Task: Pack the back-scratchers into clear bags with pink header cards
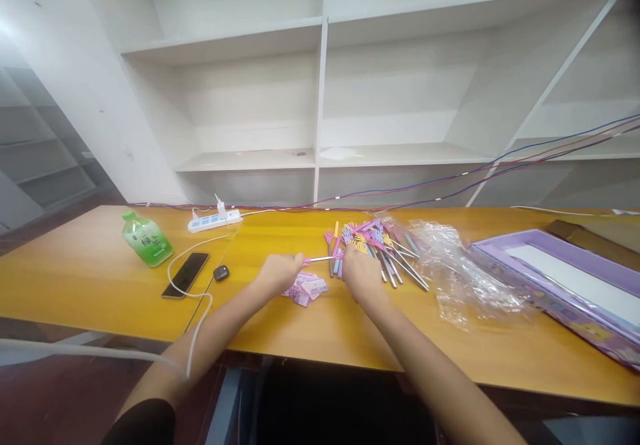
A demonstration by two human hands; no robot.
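Observation:
Between my two hands a telescopic back scratcher (321,259) stretches level, its thin metal rod bare in the middle and pink showing at both ends. My left hand (281,273) is closed round the left end. The right end is in my right hand (361,273), whose fingers are partly hidden behind the hand itself. Just below the left hand lies a small pile of purple and pink printed cards (306,289). Beyond and beside my right hand is a heap of colourful hand-shaped back scratchers (373,235) with metal rods.
Crumpled clear plastic (465,275) lies right of the heap, next to a purple box (565,278). On the left are a green bottle (147,239), a phone (185,275), a small black case (221,273) and a power strip (215,220). A white cable (200,321) crosses above my left forearm.

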